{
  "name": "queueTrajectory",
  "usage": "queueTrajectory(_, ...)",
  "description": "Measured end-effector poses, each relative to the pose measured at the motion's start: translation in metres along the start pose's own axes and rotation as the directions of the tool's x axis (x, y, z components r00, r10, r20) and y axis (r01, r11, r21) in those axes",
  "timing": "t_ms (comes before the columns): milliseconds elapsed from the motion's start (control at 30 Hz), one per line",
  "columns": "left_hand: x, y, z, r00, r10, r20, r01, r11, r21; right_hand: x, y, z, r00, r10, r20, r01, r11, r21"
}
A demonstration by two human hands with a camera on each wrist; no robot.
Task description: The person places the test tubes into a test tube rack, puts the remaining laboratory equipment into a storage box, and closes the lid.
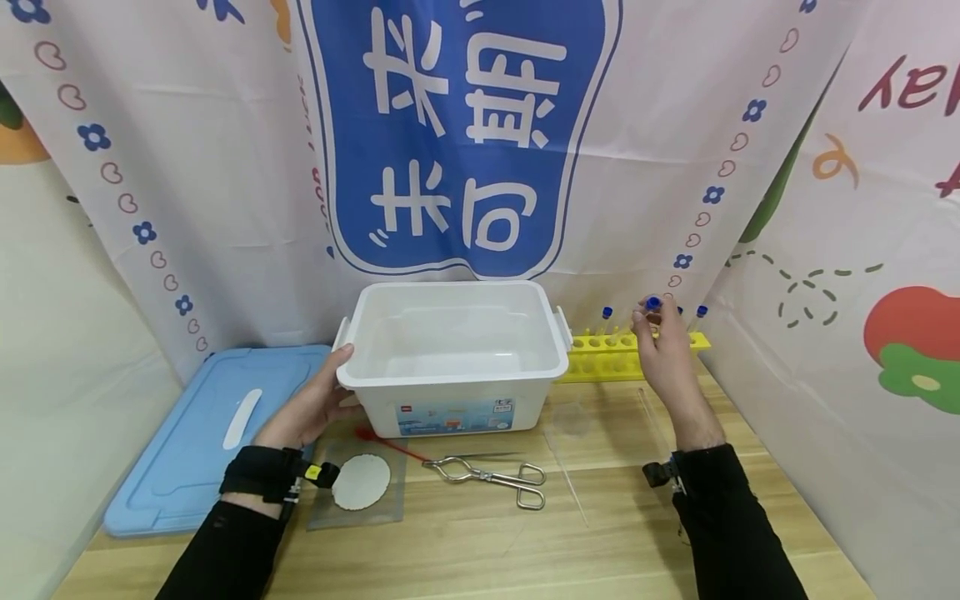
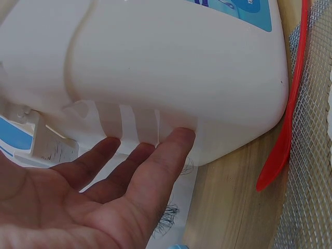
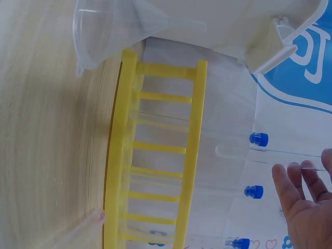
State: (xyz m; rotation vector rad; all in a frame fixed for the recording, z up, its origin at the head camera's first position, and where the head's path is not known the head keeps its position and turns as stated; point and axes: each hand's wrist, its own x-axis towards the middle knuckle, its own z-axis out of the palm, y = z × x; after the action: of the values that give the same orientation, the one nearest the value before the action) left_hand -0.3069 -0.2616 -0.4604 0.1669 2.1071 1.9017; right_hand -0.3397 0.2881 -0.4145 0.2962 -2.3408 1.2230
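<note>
A white plastic bin [image 1: 457, 400] stands in the middle of the table. My left hand [image 1: 318, 396] is at its left side, and in the left wrist view straight fingertips touch the outer wall. At the back right is a yellow test tube rack [image 1: 600, 368], with several blue-capped tubes [image 3: 254, 191] standing in it. Above the rack my right hand [image 1: 670, 358] pinches a clear test tube [image 3: 285, 157] between thumb and fingers. Its blue cap [image 1: 653, 303] shows in the head view. The tube's rounded lower end is above the rack's top bar in the right wrist view.
A blue lid [image 1: 195, 450] lies at the left. In front of the bin are a wire gauze [image 1: 321, 510] with a white round centre, a red spoon [image 2: 277, 161] and metal crucible tongs [image 1: 480, 475]. A clear funnel [image 3: 109, 31] and a thin rod [image 1: 573, 485] lie right of them.
</note>
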Motion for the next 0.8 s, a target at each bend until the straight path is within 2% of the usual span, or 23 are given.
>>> queueTrajectory(333,0.001,0.002,0.002,1.000,-0.005,-0.004,0.005,1.000,-0.012,0.011,0.012,0.013,0.996,0.085,-0.016,-0.085,0.996,0.006)
queueTrajectory(667,0.000,0.002,0.001,1.000,-0.005,-0.005,0.004,1.000,-0.015,0.014,0.013,0.024,0.994,0.099,-0.043,-0.100,0.995,-0.026)
queueTrajectory(800,0.000,0.002,0.002,1.000,-0.004,-0.012,0.004,1.000,-0.017,0.013,0.015,0.028,0.994,0.098,-0.053,-0.101,0.993,-0.068)
